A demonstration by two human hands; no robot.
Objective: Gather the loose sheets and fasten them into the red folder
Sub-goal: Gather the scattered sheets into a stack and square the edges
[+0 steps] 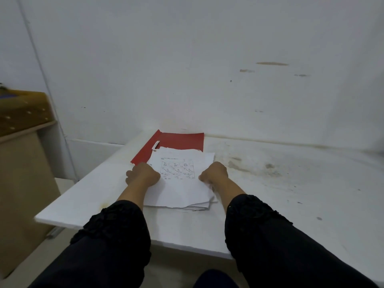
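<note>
Both hands grip the sheets (178,179): left hand (143,174) at one side edge, right hand (214,173) opposite. Paper looks light, limp, ragged-edged; hold by the sides, squaring it over the folder (180,141).

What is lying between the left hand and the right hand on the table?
In the head view, the stack of sheets lies between the left hand and the right hand, printed grid facing up; both hands grip its side edges.

A white table (270,194) fills the middle, its far right surface stained with grey and yellowish smudges. Behind it, at twelve o'clock, rises a scuffed white wall (187,69). At nine o'clock stands a tan wooden cabinet (22,163) bearing a yellowish translucent tray (22,111).
</note>
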